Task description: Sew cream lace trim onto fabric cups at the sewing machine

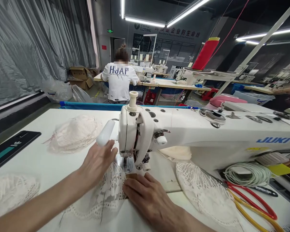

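Note:
A white JUKI sewing machine (207, 129) stands on the white table (45, 161). A piece of white lace fabric (108, 190) lies under its needle and presser foot (128, 162). My left hand (98, 162) rests flat on the lace just left of the foot, fingers together pointing at the needle. My right hand (147, 193) presses the lace down in front of the foot, its fingertips near a small brown patch (131, 176). Neither hand grips anything.
Piles of pale lace pieces lie at the left (74, 133), near left corner (12, 190) and right of the needle (205, 190). Red and yellow scissors (253, 199) and a coiled cord (248, 174) sit at the right. A person in a white shirt (119, 82) works ahead.

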{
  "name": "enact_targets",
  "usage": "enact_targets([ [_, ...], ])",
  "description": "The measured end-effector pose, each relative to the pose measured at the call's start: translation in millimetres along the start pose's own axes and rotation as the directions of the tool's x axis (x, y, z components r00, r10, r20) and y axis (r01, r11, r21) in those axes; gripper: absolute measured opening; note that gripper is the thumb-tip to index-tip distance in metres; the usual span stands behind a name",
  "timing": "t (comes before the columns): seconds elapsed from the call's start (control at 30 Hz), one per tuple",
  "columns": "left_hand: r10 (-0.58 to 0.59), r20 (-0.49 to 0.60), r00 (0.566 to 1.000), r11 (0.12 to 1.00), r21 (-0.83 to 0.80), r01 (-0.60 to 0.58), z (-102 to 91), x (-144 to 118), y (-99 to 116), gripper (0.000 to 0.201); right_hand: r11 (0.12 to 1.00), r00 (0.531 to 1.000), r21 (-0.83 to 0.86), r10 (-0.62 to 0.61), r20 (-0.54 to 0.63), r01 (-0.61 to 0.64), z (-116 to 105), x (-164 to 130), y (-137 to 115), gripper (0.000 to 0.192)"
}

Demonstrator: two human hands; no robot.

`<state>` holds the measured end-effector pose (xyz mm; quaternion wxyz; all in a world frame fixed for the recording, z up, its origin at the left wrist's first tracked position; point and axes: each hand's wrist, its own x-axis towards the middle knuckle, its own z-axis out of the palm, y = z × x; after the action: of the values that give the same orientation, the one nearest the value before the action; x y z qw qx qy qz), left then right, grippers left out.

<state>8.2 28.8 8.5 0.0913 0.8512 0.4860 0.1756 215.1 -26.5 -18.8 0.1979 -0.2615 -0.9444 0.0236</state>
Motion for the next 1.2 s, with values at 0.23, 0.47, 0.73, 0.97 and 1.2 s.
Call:
enact_targets([
  [0.23,0.297,0.044,0.954,0.936,0.183,-0.300,20.7,-33,25,0.018,1.000,0.999,0.014,0.026,0.019,-0.026,3,0,-1,0.029],
  [0.47,0.262,-0.064,0.963,0.965,0.019,-0.261,23.9,-22,5,0.019,0.997,0.997,-0.027,0.073,-0.026,-0.074,9,3,2,0.040],
  [0.73,0.270,-0.129,0.954,0.962,-0.011,-0.273,36.7,-14,-7,0.017,0.990,0.994,-0.100,0.096,-0.047,-0.100,9,2,4,0.037],
  [0.97,0.267,-0.106,0.958,0.964,0.054,-0.262,28.0,-23,13,0.021,0.988,0.992,-0.098,0.119,-0.045,-0.123,7,0,2,0.035],
  [1.2,0.314,-0.117,0.942,0.949,0.057,-0.309,37.9,-27,15,0.019,0.986,0.986,-0.043,0.162,-0.031,-0.164,8,-3,2,0.031],
])
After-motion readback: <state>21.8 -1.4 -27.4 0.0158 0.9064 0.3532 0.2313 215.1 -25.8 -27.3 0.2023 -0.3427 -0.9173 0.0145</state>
